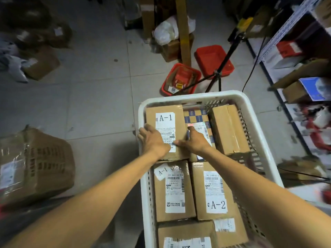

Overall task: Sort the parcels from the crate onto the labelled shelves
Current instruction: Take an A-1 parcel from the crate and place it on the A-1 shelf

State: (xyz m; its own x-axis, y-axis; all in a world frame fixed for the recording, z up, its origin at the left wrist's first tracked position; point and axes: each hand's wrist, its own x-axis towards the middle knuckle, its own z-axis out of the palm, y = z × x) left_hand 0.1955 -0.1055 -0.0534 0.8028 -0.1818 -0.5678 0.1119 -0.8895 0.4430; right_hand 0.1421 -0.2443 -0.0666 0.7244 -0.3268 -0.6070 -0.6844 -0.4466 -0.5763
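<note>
In crate (197, 97), left hand (154, 140), right hand (195, 142) fingers (191, 129) flank A-1 parcel (166, 109)

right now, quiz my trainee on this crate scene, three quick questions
1. True or false: the crate is empty.
2. The left hand and right hand grip one box by its sides. Which label does it bear? a) A-1 b) A-2 c) B-3
3. Fill in: the basket with goods in it, on the floor beyond the crate, is coloured ___.

Key: 1 false; 2 a; 3 red
</note>
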